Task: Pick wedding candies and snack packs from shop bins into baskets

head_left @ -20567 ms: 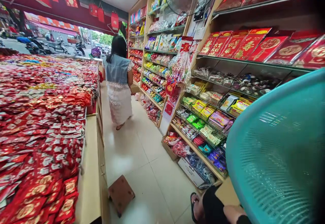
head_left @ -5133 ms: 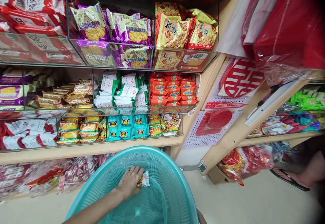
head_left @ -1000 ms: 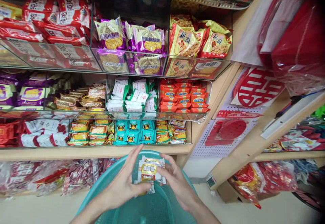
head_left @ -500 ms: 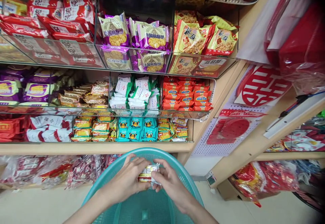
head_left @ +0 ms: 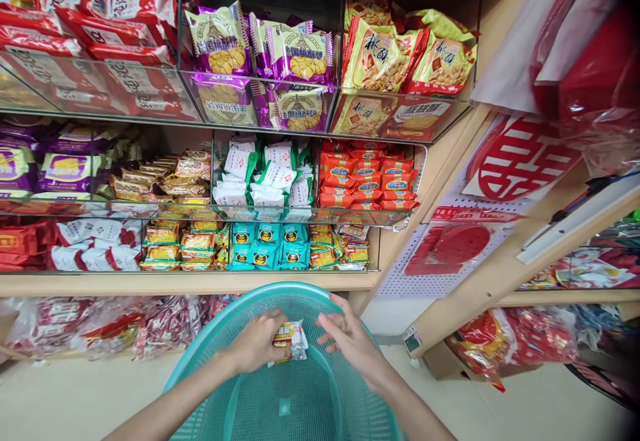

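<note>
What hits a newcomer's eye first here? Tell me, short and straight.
The turquoise mesh basket dominates the bottom centre, the left hand gripping a small yellow-and-white packet over it, the right hand open beside it. Above, purple biscuit bags crowd the shelves, and a red double-happiness sign stands out on the right.

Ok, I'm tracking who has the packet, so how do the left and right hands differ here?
The left hand grips the small packet, while the right hand holds nothing. The left hand's fingers are curled and closed; the right hand's are spread open, apart from the packet. Both hands are bare and sit above the teal basket.
</note>
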Demonstrator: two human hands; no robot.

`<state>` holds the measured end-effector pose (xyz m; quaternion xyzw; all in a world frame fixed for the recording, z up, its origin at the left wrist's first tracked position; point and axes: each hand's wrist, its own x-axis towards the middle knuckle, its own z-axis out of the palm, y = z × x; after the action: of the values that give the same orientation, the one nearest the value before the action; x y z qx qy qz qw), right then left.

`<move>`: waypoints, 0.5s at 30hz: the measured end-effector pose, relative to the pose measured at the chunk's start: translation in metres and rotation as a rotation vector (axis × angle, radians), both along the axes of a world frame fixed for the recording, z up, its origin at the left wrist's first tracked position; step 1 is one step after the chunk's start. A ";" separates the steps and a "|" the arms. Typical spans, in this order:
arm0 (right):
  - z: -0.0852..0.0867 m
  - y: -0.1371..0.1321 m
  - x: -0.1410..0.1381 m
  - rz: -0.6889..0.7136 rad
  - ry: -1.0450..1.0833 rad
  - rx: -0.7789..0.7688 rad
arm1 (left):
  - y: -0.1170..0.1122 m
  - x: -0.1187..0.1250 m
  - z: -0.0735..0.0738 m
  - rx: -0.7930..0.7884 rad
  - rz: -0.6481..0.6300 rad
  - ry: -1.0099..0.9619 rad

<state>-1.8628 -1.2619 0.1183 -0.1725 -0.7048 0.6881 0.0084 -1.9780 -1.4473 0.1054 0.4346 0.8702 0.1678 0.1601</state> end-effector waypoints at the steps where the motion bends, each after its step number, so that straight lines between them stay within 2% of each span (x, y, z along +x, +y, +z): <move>1: -0.002 0.002 0.001 -0.007 0.003 -0.001 | 0.003 0.001 -0.004 -0.035 -0.008 0.012; 9: -0.002 0.005 0.009 -0.057 0.015 -0.026 | 0.016 0.005 -0.024 -0.108 -0.031 0.059; 15: -0.016 0.006 0.006 -0.037 0.008 -0.074 | 0.016 0.005 -0.036 -0.110 -0.005 0.038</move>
<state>-1.8564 -1.2555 0.1023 -0.1830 -0.6756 0.7140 0.0179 -1.9726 -1.4308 0.0691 0.4302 0.8800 0.1111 0.1678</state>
